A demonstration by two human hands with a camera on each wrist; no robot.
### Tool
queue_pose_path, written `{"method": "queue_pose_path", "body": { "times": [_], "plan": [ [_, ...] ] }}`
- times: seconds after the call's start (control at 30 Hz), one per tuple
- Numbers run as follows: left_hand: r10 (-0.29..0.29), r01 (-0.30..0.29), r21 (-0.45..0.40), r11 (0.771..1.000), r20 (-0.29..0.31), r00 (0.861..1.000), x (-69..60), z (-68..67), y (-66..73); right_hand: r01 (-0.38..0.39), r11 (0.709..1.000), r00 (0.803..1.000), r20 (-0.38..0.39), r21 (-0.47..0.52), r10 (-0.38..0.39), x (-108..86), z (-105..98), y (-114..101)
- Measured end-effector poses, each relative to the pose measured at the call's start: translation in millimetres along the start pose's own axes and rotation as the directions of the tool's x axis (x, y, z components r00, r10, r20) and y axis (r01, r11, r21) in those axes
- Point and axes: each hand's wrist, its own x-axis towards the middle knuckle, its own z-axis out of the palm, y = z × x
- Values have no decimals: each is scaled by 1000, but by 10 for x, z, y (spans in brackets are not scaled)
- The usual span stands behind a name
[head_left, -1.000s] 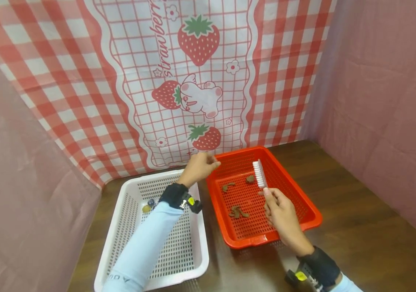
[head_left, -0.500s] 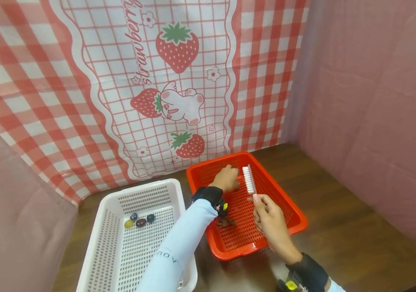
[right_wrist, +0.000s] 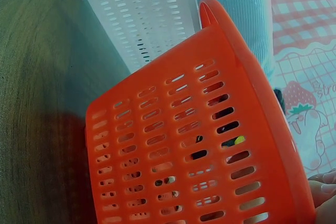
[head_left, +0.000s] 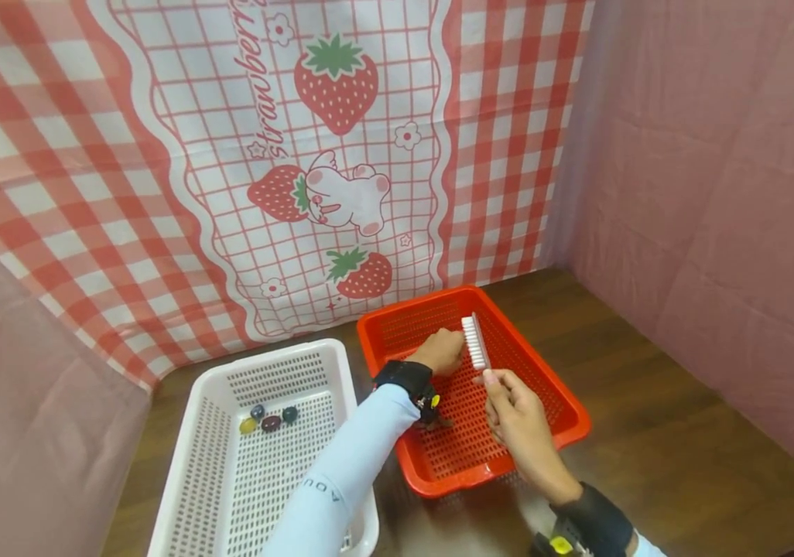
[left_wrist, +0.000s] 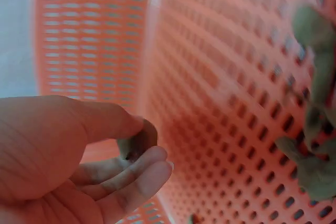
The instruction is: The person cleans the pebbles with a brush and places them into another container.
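In the head view my left hand [head_left: 442, 352] reaches down into the red basket [head_left: 463, 477]. The left wrist view shows its thumb and fingers pinching a small brown, muddy-looking lump [left_wrist: 143, 142] close to the basket's side wall. My right hand [head_left: 518, 422] holds a small brush [head_left: 477, 343] by its handle end, white bristles turned left, above the right part of the red basket. Brown clay-like scraps [left_wrist: 317, 174] lie on the basket floor, partly hidden by the left wrist in the head view. The right wrist view shows mostly the basket's outer wall.
A white basket [head_left: 299, 350] stands to the left on the wooden table [head_left: 637, 402]. Several smooth coloured stones [head_left: 271, 424] lie inside it. A strawberry-patterned cloth [head_left: 341, 186] hangs behind, and a pink cloth [head_left: 703, 193] hangs at the right.
My left hand has moved right and down from between the baskets into the red one, and now pinches the brown lump. The head view has shifted; the right hand still holds the brush.
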Motion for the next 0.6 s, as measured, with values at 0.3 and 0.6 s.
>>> {"method": "queue_pose_path", "body": {
  "times": [0.3, 0.6],
  "plan": [
    [-49, 40, -642, 765, 4, 999, -578, -645, 28, 24, 999, 1000, 20, -26, -23, 24, -2, -43],
    [-167, 129, -970, 207, 95, 981, -1349, -550, -152, -7, 995, 998, 64, -96, 14, 18, 15, 13]
  ]
}}
